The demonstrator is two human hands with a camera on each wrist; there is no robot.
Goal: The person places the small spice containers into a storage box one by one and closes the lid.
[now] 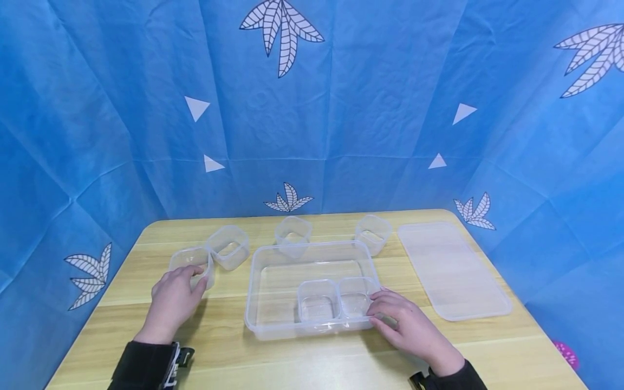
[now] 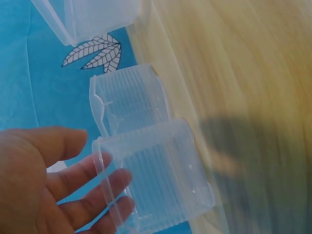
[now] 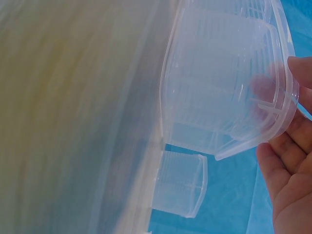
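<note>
A large clear plastic box (image 1: 273, 329) stands on the table with two small clear containers (image 1: 318, 303) side by side along its near right part. My right hand (image 1: 407, 323) is at the box's near right corner, thumb outside and a fingertip (image 3: 265, 90) showing through the plastic, gripping the rim. At the left, my left hand (image 1: 176, 298) reaches over another small container (image 1: 207, 275). Its fingers (image 2: 92, 204) extend past that container's rim, fairly straight, while the thumb (image 2: 63, 142) stays apart from the wall.
A small container (image 1: 229, 248) stands just behind the one at my left hand. Two more, a middle one (image 1: 293, 230) and a right one (image 1: 373, 234), stand behind the box. A flat translucent lid (image 1: 453, 271) lies at the right. Blue cloth (image 1: 326, 108) surrounds the wooden table (image 1: 234, 352).
</note>
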